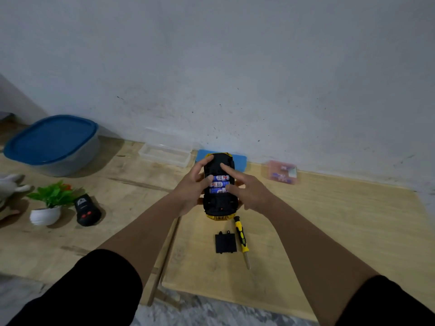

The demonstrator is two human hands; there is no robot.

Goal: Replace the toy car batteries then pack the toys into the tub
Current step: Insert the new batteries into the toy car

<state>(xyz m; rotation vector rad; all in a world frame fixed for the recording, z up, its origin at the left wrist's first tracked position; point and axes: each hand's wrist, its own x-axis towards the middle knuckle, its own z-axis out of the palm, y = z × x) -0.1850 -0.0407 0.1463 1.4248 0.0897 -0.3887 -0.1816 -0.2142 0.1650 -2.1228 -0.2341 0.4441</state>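
A yellow toy car (pixel 219 205) lies upside down on the wooden board, its black underside up. Three blue and white batteries (pixel 220 184) sit side by side in its uncovered battery bay. My left hand (pixel 190 187) grips the car's left side, thumb near the batteries. My right hand (pixel 247 189) rests on the right side, index finger stretched over the underside above the batteries. The black battery cover (pixel 225 243) lies loose below the car. A yellow and black screwdriver (pixel 242 241) lies beside the cover. The tub with a blue lid (pixel 53 143) stands far left.
A clear plastic box (pixel 164 151) and a blue flat item (pixel 237 158) lie by the wall behind the car. A pink packet (pixel 281 172) lies to the right. At left stand a potted plant (pixel 48 203), a black remote (pixel 86 209) and a white plush toy (pixel 9 184).
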